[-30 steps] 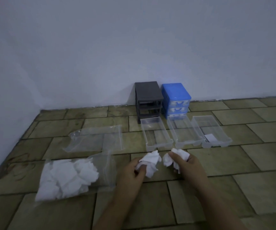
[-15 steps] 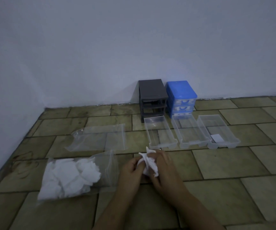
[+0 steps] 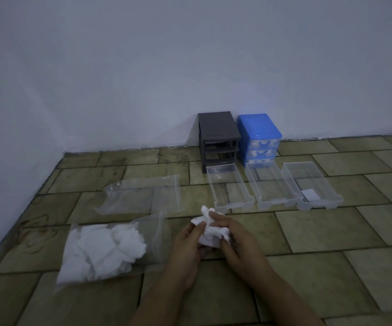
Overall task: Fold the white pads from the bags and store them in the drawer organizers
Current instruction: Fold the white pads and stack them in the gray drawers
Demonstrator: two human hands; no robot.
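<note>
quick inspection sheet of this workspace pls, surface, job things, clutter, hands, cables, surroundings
surface: tiled floor, stained at left.
job's things: crumpled white pad held in both hands; full bag of pads at left; empty clear bag behind it; three clear drawers in a row, the rightmost drawer holding one folded pad; grey organizer and blue organizer against the wall.
clutter: nothing seen.
grippers: left hand and right hand each grip the pad.
cables: nothing seen.
surroundings: plain white wall.
</note>
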